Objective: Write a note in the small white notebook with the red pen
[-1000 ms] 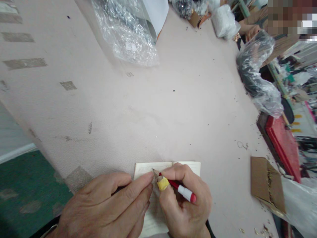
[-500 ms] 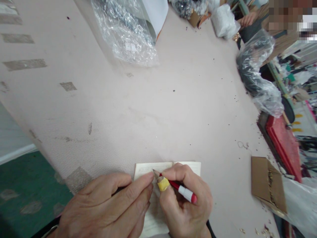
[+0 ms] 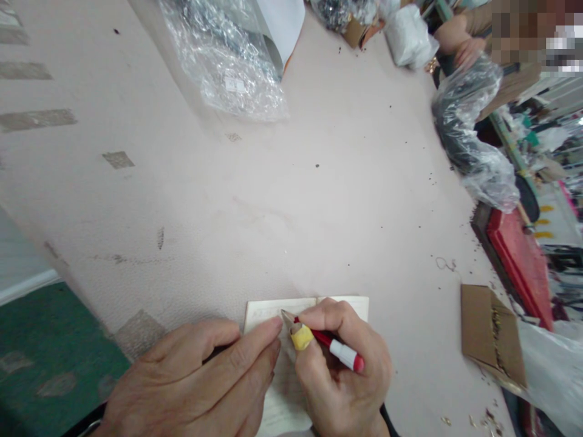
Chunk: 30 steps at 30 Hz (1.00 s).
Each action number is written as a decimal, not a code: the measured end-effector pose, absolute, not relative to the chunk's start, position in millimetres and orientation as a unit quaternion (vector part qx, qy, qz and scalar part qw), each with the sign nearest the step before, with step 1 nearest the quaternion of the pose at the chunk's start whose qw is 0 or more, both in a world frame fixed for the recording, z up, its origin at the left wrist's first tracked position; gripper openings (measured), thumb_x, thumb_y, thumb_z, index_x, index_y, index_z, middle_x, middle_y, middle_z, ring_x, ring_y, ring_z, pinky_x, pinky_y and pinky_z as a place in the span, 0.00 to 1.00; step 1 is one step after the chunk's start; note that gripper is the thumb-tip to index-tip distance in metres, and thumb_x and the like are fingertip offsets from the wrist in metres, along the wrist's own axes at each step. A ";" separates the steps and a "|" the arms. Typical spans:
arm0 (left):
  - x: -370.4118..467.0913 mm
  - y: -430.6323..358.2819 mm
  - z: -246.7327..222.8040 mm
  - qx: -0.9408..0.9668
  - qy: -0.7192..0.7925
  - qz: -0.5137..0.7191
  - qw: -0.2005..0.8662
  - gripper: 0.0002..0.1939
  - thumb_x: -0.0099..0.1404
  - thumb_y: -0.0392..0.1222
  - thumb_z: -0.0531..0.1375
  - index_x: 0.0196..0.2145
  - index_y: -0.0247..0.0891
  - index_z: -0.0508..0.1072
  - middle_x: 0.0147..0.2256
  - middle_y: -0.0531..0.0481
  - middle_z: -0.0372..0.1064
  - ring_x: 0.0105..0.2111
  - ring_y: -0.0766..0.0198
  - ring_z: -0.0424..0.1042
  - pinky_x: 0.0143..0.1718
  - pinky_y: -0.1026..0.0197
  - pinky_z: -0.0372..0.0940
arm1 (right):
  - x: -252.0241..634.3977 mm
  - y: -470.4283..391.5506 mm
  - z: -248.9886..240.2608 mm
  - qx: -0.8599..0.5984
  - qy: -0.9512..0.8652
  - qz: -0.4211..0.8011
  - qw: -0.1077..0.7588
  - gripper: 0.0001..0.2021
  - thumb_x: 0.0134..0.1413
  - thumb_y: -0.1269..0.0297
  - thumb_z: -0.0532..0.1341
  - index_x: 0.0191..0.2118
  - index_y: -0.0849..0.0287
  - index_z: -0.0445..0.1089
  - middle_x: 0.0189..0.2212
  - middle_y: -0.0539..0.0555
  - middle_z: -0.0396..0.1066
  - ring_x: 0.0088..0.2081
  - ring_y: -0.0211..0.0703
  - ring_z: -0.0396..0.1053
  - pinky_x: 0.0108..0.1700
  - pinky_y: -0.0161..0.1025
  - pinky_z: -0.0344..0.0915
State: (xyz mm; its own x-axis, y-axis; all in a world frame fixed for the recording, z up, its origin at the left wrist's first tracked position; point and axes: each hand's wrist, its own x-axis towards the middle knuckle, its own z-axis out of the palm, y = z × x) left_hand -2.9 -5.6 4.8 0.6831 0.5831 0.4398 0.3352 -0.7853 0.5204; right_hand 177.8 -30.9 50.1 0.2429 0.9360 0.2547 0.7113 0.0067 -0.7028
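An open notebook [image 3: 285, 391] with lined, written pages lies at the bottom middle of the table. My left hand [image 3: 200, 376] rests flat across its left page, fingers stretched out side by side. Something dark shows in the gap by its thumb; I cannot make out what. In my right hand [image 3: 344, 370] is a red pen [image 3: 322, 337] with a white and red end, pinched between thumb and fingers. Its tip touches or hovers just over the upper left page, close to my left fingertips. Yellow tape [image 3: 301, 337] wraps the right thumb.
A clear plastic bag [image 3: 228, 79] lies at the back. On the right are a small cardboard box [image 3: 489, 334], a red case [image 3: 519, 261] and a plastic-wrapped dark bundle [image 3: 469, 139]. Another person's hand [image 3: 469, 53] is by that bundle. Small bits dot the table [image 3: 346, 200].
The other person's hand has come down onto the wrapped bundle at the upper right. My hands and the pen have barely moved; the view has shifted slightly.
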 end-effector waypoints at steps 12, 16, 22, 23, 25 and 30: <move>-3.9 -5.2 1.6 0.895 0.251 0.310 0.199 0.13 0.67 0.31 0.56 0.42 0.38 0.79 0.56 0.48 0.73 0.45 0.57 0.71 0.51 0.50 0.61 | 177.8 -29.6 51.4 -0.688 -0.597 0.153 0.383 0.07 0.48 0.76 0.56 0.30 0.59 0.69 0.20 0.47 0.67 0.21 0.35 0.64 0.23 0.33 0.61; -3.6 -4.3 2.4 0.898 0.242 0.309 0.198 0.14 0.67 0.31 0.55 0.42 0.37 0.79 0.56 0.47 0.72 0.46 0.56 0.72 0.51 0.49 0.61 | 177.0 -29.9 51.8 -0.692 -0.593 0.143 0.385 0.07 0.48 0.76 0.56 0.31 0.59 0.69 0.21 0.47 0.68 0.21 0.35 0.65 0.23 0.33 0.61; -6.7 -8.2 -0.3 0.899 0.249 0.296 0.203 0.15 0.67 0.30 0.54 0.44 0.36 0.79 0.57 0.47 0.71 0.45 0.54 0.72 0.50 0.47 0.62 | 177.1 -30.8 52.6 -0.697 -0.596 0.130 0.378 0.07 0.47 0.76 0.56 0.30 0.59 0.69 0.20 0.47 0.68 0.21 0.35 0.64 0.22 0.32 0.60; -7.2 -9.3 -1.2 0.899 0.250 0.294 0.208 0.15 0.68 0.30 0.54 0.45 0.37 0.79 0.57 0.46 0.71 0.45 0.54 0.73 0.50 0.46 0.62 | 177.2 -30.8 52.7 -0.698 -0.596 0.128 0.377 0.07 0.47 0.76 0.56 0.30 0.59 0.69 0.20 0.47 0.68 0.21 0.35 0.65 0.22 0.32 0.60; -7.6 -11.0 -2.4 0.899 0.251 0.289 0.215 0.16 0.68 0.30 0.52 0.45 0.37 0.78 0.58 0.46 0.70 0.46 0.53 0.74 0.50 0.45 0.63 | 177.2 -30.8 52.9 -0.699 -0.595 0.127 0.376 0.08 0.46 0.77 0.56 0.30 0.59 0.69 0.21 0.47 0.68 0.22 0.35 0.65 0.22 0.32 0.60; -5.6 -9.9 0.0 0.901 0.255 0.281 0.210 0.17 0.68 0.30 0.52 0.46 0.40 0.78 0.58 0.48 0.70 0.46 0.55 0.75 0.50 0.47 0.64 | 176.7 -30.1 53.4 -0.697 -0.597 0.131 0.375 0.08 0.47 0.77 0.56 0.30 0.58 0.69 0.21 0.46 0.68 0.21 0.34 0.66 0.22 0.31 0.59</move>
State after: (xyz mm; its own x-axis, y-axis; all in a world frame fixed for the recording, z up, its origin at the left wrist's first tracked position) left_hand -5.6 -9.9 0.0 0.7126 0.5772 0.3988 0.3420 -0.7821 0.5209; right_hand 176.7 -30.1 53.4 0.2536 0.9304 0.2649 0.7341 -0.0068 -0.6790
